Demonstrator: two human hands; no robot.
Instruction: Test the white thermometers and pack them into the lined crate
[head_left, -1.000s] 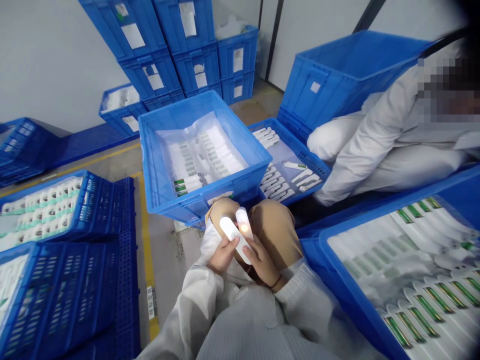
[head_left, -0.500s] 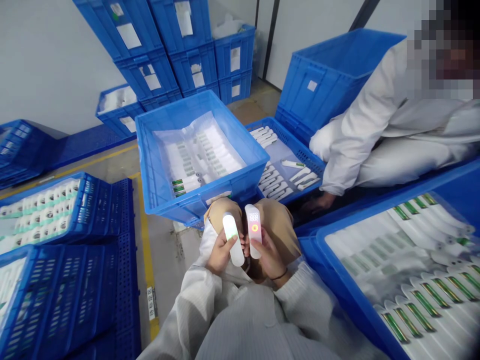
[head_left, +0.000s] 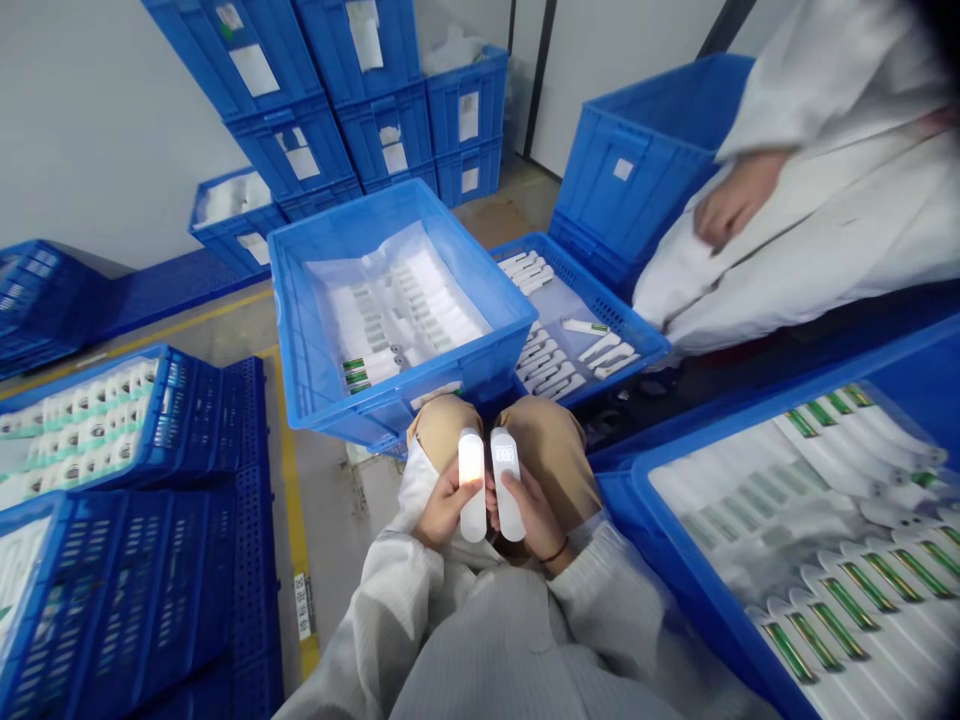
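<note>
My left hand (head_left: 444, 508) is closed around a white, rounded handheld thermometer (head_left: 472, 512), its upper part glowing bright whitish-orange. In my right hand (head_left: 538, 518) is a second, similar thermometer (head_left: 505, 458) with small lit digits near its top. My thumbs rest on the fronts of both, and the two stand upright side by side, a narrow gap between them, above my knees. Fingers behind the thermometers are partly hidden.
A blue crate (head_left: 405, 395) holding rows of white devices stands ahead, with a shallow blue tray (head_left: 652, 345) beside it. Another crate (head_left: 645, 480) at right holds devices with green-gold batteries. Perforated crates (head_left: 202, 430) stand left. A person in white (head_left: 810, 240) is at the right.
Both thermometers have turned more upright and parallel. The left one's glow went from greenish to whitish-orange; the right one's orange light has gone out. The other person has risen, their hand lifted from the floor area.
</note>
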